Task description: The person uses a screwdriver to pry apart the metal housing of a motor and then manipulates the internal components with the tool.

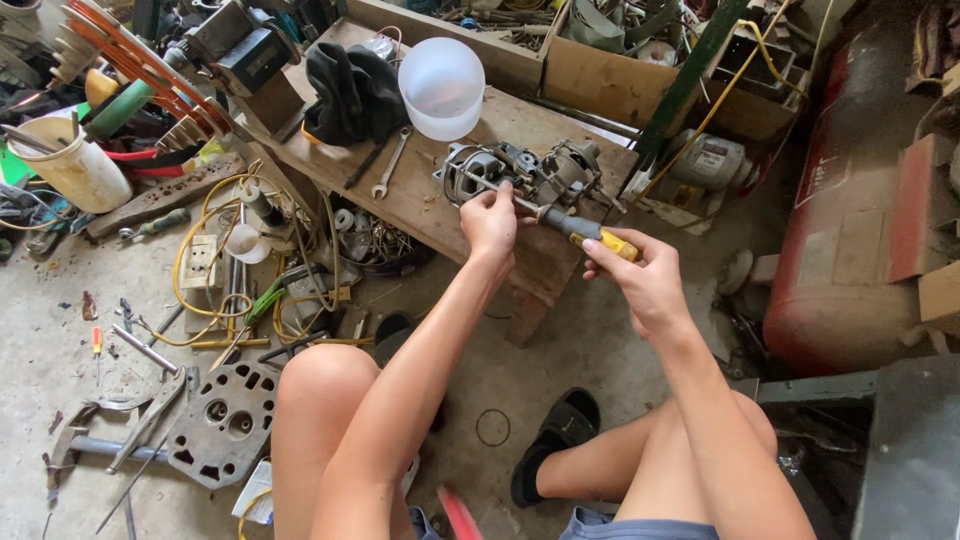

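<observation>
A grey metal motor assembly (540,172) lies on a low wooden bench (420,195). My left hand (489,218) pinches the motor's near side, fingers on its housing. Around the yellow-and-black handle of a screwdriver (588,232) my right hand (640,280) is closed, and the shaft points left into the motor beside my left fingers. Both forearms reach forward over my bare knees.
On the bench stand a translucent white plastic bowl (441,88), a black cloth (352,92) and a wrench (390,163). Yellow cables (195,265), a metal plate (222,422), pliers and small tools litter the concrete floor at left. A red tank (850,230) stands at right.
</observation>
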